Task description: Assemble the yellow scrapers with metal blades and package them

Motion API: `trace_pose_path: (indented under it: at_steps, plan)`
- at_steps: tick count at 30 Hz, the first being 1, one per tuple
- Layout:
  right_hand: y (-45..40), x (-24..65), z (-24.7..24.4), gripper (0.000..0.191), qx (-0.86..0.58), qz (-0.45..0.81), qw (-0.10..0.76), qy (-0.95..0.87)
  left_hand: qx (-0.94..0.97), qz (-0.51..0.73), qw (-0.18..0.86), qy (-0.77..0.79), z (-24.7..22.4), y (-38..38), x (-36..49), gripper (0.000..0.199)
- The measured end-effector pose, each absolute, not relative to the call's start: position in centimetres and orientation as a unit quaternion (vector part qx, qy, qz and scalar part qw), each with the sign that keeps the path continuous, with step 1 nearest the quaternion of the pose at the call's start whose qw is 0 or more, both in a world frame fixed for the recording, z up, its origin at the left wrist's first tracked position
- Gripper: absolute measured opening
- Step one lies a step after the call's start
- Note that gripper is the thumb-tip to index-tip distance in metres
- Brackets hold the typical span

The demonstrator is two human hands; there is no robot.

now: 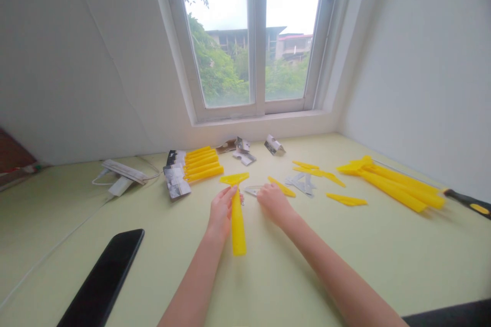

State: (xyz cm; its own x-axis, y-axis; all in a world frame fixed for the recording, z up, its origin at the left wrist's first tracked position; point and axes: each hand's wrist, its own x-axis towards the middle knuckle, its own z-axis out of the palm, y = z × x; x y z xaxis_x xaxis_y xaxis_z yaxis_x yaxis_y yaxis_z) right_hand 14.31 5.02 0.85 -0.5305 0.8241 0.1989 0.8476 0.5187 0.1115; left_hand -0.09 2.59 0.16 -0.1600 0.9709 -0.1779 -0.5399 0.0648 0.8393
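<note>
My left hand [222, 209] grips a yellow plastic scraper [238, 225] near its neck, its wide T-shaped head pointing away from me and its handle toward me. My right hand [274, 203] is closed at a flat silvery metal blade [251, 190], whose end shows left of the fingers. Behind the scraper's neck lie small metal bits [242, 197], too small to make out. A yellow tapered piece [283, 187] lies just beyond my right hand. More metal blades [303, 184] are spread to its right.
Several yellow handles with printed cards [203, 166] lie back left. Loose cards [244, 150] sit near the window. At right are flat yellow pieces [346, 199], more yellow scrapers [399, 186] and a black-handled tool [466, 202]. A phone [103, 276] and a power strip [125, 171] lie left.
</note>
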Motion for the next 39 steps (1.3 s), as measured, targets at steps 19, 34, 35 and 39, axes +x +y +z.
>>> trace_pose_path:
  at_steps: [19, 34, 35, 39]
  plan:
    - [4.1, 16.9, 1.1, 0.026, -0.464, 0.032, 0.577, -0.672, 0.365, 0.573, 0.611, 0.407, 0.7, 1.6, 1.0, 0.037]
    - [3.4, 15.0, 0.8, 0.018, -0.335, 0.17, 0.552, -0.745, 0.381, 0.594, 0.595, 0.386, 0.4, 1.5, 1.7, 0.028]
    - [3.2, 14.9, 1.0, 0.017, -0.338, 0.181, 0.551, -0.741, 0.386, 0.6, 0.587, 0.383, 0.4, 1.5, 1.7, 0.027]
    - [3.1, 14.6, 1.4, 0.013, -0.399, 0.26, 0.528, -0.704, 0.403, 0.619, 0.55, 0.39, 0.5, 1.5, 1.6, 0.026]
